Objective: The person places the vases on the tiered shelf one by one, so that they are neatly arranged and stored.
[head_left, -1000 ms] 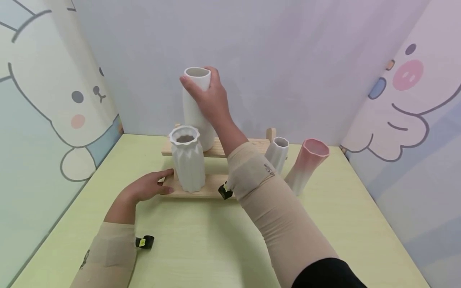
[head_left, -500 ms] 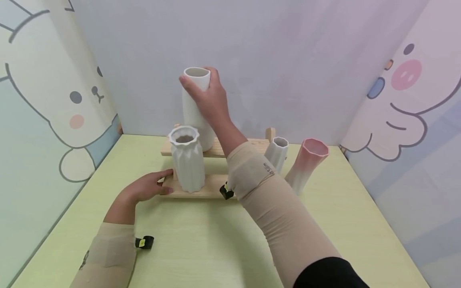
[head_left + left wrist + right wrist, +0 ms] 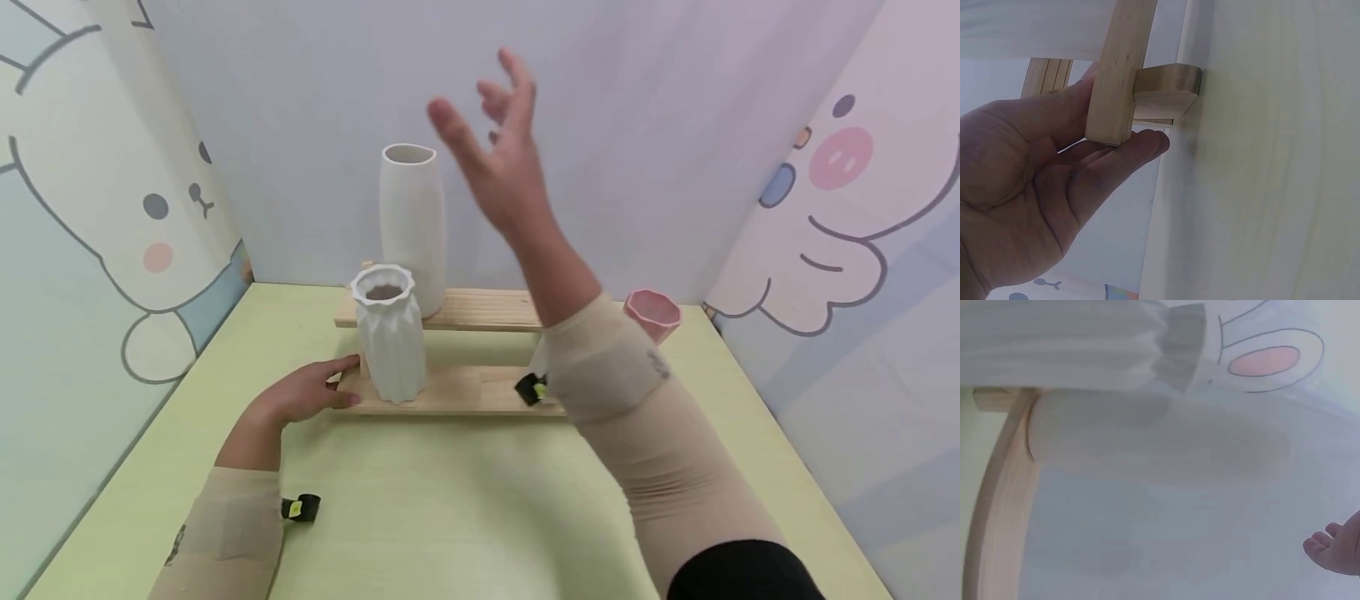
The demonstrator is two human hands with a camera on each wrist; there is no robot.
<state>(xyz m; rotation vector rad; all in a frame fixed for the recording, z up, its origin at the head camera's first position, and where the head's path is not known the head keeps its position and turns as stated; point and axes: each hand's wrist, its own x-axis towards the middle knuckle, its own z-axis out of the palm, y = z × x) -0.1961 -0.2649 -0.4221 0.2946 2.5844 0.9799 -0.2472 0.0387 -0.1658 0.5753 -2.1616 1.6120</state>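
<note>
A two-tier wooden shelf [image 3: 487,308] stands on the table. My left hand [image 3: 307,390] grips the left end of its lower board [image 3: 1116,81], thumb on one side and fingers on the other. On the upper tier a tall smooth white vase [image 3: 412,225] stands upright at the left. The pleated white vase [image 3: 393,350] is on the lower tier in front of it. My right hand [image 3: 498,154] is raised to the right of the tall vase, fingers spread, touching nothing; the right wrist view catches part of this hand [image 3: 1338,550] at its edge.
Right of the shelf, a pink vase [image 3: 652,312] shows only its top past my right sleeve [image 3: 615,375]. A small white vase [image 3: 537,360] is mostly hidden by that arm. A grey backdrop [image 3: 315,167] closes off the rear of the table [image 3: 420,508].
My right hand has let go of the tall white vase and moved up and right. The vase stays standing on the upper tier. My left hand keeps its place on the shelf.
</note>
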